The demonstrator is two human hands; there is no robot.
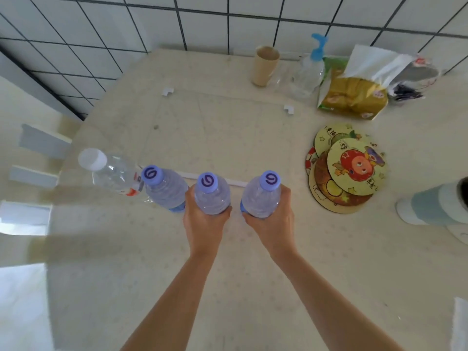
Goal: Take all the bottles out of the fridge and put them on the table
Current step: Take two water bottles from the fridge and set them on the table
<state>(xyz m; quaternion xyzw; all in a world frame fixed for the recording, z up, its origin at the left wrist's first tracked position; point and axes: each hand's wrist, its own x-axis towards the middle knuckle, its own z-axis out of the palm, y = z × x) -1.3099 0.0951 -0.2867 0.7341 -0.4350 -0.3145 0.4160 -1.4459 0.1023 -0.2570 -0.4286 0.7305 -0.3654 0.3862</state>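
Bottles like these look full, smooth and a little squashy — hold each round its body, as you do: your left hand point(202, 219) wraps the middle bottle point(211, 196), your right hand point(272, 219) the right bottle point(262, 196) — both upright at the table point(228, 274), beside two others.

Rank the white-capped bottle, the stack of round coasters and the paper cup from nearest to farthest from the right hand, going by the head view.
1. Stack of round coasters, just to the right of the right hand.
2. White-capped bottle, far left, at the end of the row.
3. Paper cup, at the back by the tiled wall.
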